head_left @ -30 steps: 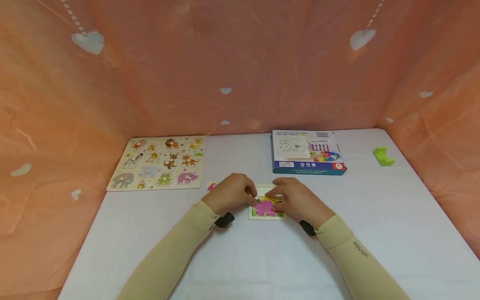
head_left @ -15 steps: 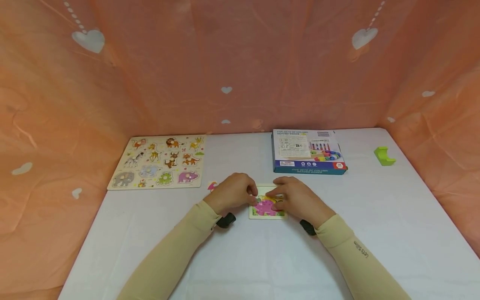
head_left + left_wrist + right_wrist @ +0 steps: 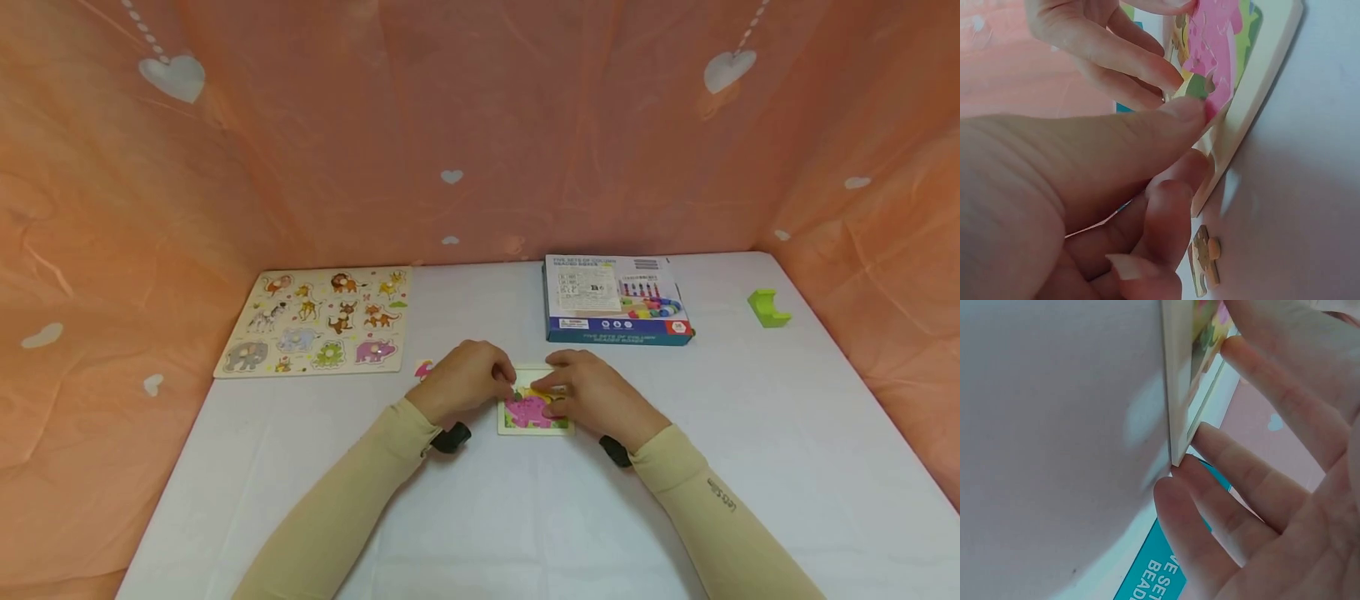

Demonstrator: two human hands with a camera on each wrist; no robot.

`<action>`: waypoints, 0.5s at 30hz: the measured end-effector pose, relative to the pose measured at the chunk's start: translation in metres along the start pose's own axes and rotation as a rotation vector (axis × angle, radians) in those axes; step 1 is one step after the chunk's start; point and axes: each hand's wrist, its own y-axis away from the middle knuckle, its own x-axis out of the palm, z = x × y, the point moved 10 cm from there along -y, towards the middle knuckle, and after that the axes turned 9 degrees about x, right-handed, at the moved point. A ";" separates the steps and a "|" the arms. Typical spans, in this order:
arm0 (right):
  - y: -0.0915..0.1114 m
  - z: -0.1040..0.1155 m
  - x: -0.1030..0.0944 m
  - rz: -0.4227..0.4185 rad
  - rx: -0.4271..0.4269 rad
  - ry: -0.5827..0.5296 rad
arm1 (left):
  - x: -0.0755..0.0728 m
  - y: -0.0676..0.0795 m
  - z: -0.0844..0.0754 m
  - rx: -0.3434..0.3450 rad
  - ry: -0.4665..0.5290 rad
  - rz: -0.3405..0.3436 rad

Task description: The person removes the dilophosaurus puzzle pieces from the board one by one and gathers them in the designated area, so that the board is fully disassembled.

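Observation:
In the head view a small puzzle tray [image 3: 536, 432] with a pink animal picture [image 3: 528, 412] lies between both hands. My left hand [image 3: 467, 379] is at its left side; in the left wrist view the thumb and a finger, partly hidden, pinch a green and yellow puzzle piece [image 3: 1196, 86] that sits tilted against the pink pieces. My right hand [image 3: 596, 396] touches the tray's right side, its fingers extended. The right wrist view shows those fingers along the tray's rim [image 3: 1175, 425], with the thumb and index finger near the picture. Part of the picture is hidden by fingers.
A loose pink puzzle piece [image 3: 423, 369] lies left of the tray, partly behind my left hand. An animal peg board [image 3: 315, 323] rests at the back left. Behind the tray is a beaded-boxes game box [image 3: 618, 300]. A green curved block [image 3: 768, 308] is at the far right.
My left fingertips shift slightly at the left edge of the pink picture, and the green piece there changes its tilt a little. My right hand stays almost still.

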 end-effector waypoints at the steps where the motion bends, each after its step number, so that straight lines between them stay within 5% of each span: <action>1: 0.000 0.000 0.000 0.000 0.002 -0.002 | -0.001 0.000 0.000 0.007 -0.007 -0.002; 15: -0.001 -0.001 0.000 0.007 0.004 0.003 | -0.003 -0.001 0.000 0.059 0.018 0.006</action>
